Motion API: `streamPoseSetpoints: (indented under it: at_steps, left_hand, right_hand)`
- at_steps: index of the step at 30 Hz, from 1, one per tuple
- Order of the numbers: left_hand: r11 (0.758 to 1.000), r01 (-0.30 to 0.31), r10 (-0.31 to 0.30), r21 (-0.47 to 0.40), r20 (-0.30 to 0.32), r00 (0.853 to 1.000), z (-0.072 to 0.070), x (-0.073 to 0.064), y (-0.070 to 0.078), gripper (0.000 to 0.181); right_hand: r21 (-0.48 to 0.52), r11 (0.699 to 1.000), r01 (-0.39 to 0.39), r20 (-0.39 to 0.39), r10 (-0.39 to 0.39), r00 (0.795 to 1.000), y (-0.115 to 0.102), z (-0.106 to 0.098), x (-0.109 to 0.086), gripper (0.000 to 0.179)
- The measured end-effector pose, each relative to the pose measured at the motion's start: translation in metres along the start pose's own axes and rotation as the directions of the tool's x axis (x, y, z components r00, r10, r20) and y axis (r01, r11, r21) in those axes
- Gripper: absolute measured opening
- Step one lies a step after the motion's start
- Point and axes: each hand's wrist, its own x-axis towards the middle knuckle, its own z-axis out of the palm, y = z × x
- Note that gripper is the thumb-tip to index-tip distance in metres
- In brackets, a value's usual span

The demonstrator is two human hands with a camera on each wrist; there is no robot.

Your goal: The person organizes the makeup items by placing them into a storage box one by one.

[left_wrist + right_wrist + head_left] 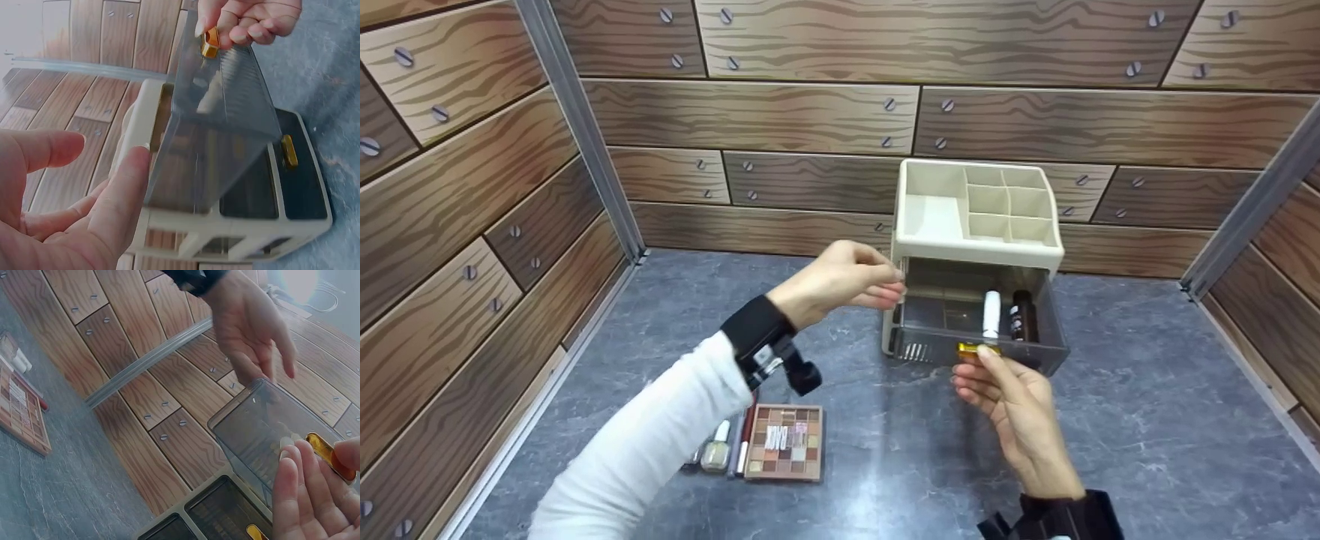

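A cream cosmetics organizer [981, 247] stands at the back, its clear top drawer [937, 341] pulled out. My right hand [1024, 412] pinches the drawer's gold handle [329, 453] between thumb and fingers. A white tube [991, 313] and a dark bottle [1020, 315] lie inside the drawer. My left hand [851, 281] is beside the drawer's left side, fingers relaxed and holding nothing. In the left wrist view, its index fingertip [140, 160] overlaps the organizer's cream edge; whether they touch, I cannot tell.
On the table's front left lie an eyeshadow palette [785, 442], a nail polish bottle [717, 450] and slim tubes [744, 439], partly behind my left sleeve. Small compartments [1009, 202] top the organizer. A lower drawer has its own gold handle [289, 151]. Wood-patterned walls [780, 112] surround the table.
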Motion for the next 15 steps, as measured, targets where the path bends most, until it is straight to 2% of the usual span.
streamPoseSetpoints:
  at_steps: [8, 15]
  left_hand:
    - [0.999, -0.038, 0.039, 0.015, -0.062, 0.997, -0.025, -0.028, -0.011, 0.034]
    - [1.0, -0.027, 0.029, 0.012, -0.136, 0.99, -0.056, -0.045, -0.039, 0.043]
  right_hand:
    - [0.012, 1.0, 0.003, 0.036, -0.003, 0.999, 0.0, -0.003, -0.001, 0.022]
    - [0.01, 1.0, 0.013, 0.019, -0.013, 1.0, 0.002, 0.001, -0.001, 0.023]
